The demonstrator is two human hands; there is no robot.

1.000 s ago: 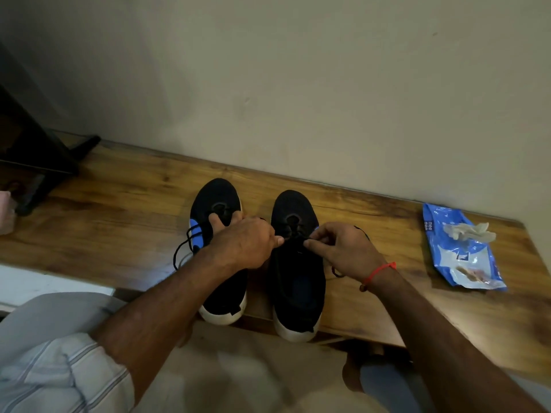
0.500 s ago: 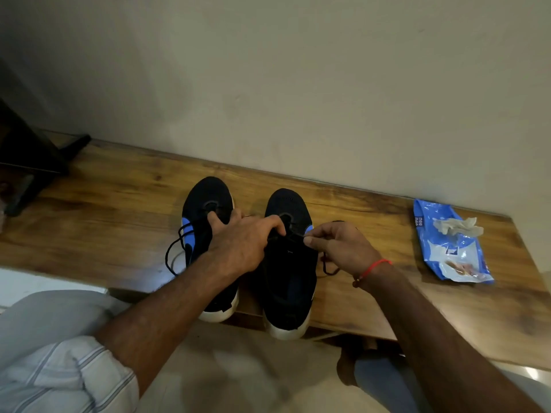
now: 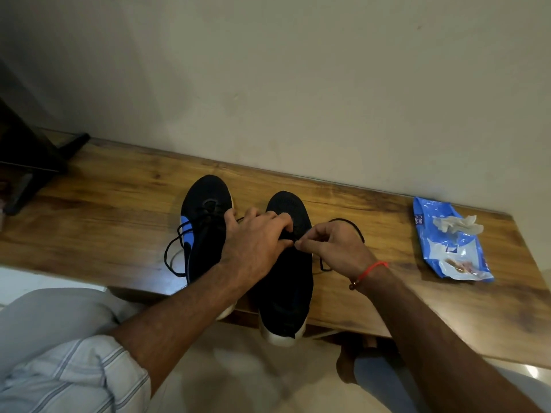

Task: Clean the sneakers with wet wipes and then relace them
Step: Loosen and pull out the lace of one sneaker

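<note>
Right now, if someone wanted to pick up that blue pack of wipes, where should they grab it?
Probably by its long edges, near the middle, coming from above. The wipes pack lies flat on the wooden bench, so its sides are free, and a mid grip stays clear of the crumpled wipe on its far end.

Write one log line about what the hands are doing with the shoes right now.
stage: relacing | left hand: holds right shoe | right hand: pinches lace | left shoe: laces loose | wipes pack: on bench

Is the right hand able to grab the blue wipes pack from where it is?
Probably yes: nothing lies on the wooden shelf between the right hand and wipes pack, though it pinches the lace now.
</note>
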